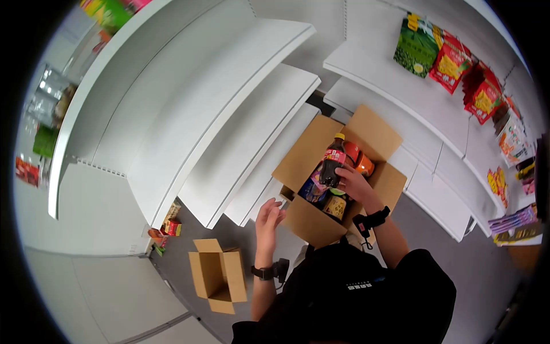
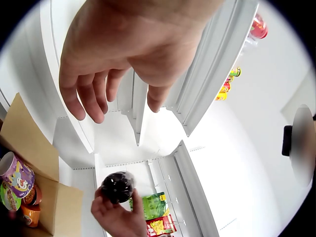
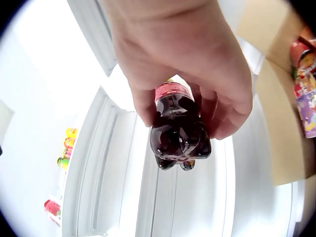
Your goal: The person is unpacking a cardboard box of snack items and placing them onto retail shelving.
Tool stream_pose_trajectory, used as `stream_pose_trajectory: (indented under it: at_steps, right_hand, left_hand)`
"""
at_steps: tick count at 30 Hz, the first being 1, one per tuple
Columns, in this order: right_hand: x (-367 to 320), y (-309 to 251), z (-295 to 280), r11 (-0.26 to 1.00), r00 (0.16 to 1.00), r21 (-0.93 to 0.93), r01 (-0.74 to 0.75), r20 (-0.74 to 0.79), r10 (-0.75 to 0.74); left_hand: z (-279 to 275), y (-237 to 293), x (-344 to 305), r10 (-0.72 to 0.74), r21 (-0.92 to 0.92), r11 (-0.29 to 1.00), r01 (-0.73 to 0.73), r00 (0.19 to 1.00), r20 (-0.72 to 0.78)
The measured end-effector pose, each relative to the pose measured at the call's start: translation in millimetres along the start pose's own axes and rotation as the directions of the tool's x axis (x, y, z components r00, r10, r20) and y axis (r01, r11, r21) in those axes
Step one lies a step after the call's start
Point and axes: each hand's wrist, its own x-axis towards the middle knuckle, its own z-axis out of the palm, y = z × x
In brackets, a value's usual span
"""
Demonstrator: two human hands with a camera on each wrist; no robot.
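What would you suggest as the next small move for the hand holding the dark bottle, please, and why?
Probably lift the dark bottle clear of the cardboard box toward the white shelf: the right hand grips it upright over the packed goods, the left hand hovers open, and the shelf stands right beside the box.

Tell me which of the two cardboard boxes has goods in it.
The larger box, by the right hand gripping the dark bottle; the smaller box on the floor shows no goods.

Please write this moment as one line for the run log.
right hand: grips dark soda bottle over open cardboard box | left hand: holds nothing, fingers relaxed, near box edge
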Motion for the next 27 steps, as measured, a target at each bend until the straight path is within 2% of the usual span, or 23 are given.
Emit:
stream_pose_trajectory:
  at_steps: [4,8,12,13,16,18,19,21,22,27]
  right_hand:
    - [-6.1,-40.5,50.2,0.965,0.960,-0.124,0.232,0.190,-0.206]
    - [-13.9,-86.4,96.6,0.879,0.899,-0.288,0.381,0.338,-0.278]
    - [-26.3,-143.0,167.0,0.690,0.741,-0.323,0.648,0.479,-0.471]
    - [-35.5,-158.2,189.1,0.680,0.735,-0.325,0.657,0.473,-0.485]
    - [-30.3,-203.8,238.2,0.499,0.564,-0.284,0.819,0.559,-0.608]
    - [-31.1,-231.2,278.2,0.391,0.472,-0.267,0.881,0.562,-0.679]
    - [-33.7,-244.7,298.8,0.380,0.420,-0.202,0.903,0.606,-0.675]
    - [-33.8,-268.2,340.4,0.335,0.388,-0.207,0.919,0.621,-0.681]
    - [-27.6,-279.1,360.0,0.264,0.308,-0.168,0.950,0.649,-0.696]
    - [-12.2,-307.4,440.5,0.245,0.328,-0.219,0.944,0.688,-0.647]
  left_hand:
    - [-15.8,-0.2,-8.6,0.035,-0.040,0.999,-0.037,0.998,-0.058]
    - [-31.0,-3.2,-19.9,0.016,-0.084,0.996,-0.026,0.993,-0.117]
    - [-43.2,-12.6,-24.6,0.034,-0.133,0.990,-0.055,0.988,-0.151]
    - [-45.0,-13.9,-25.1,0.042,-0.143,0.988,-0.065,0.987,-0.155]
    - [-52.7,-13.2,-27.5,0.065,-0.158,0.983,-0.092,0.984,-0.166]
    - [-56.0,-11.3,-28.5,0.076,-0.156,0.982,-0.104,0.981,-0.178]
    - [-57.0,-10.2,-30.0,0.090,-0.162,0.979,-0.120,0.980,-0.179]
    - [-58.7,-9.7,-32.2,0.091,-0.172,0.977,-0.124,0.978,-0.189]
    - [-59.4,-10.0,-32.9,0.090,-0.177,0.976,-0.124,0.977,-0.193]
    - [-61.7,-15.0,-37.2,0.113,-0.221,0.962,-0.160,0.970,-0.214]
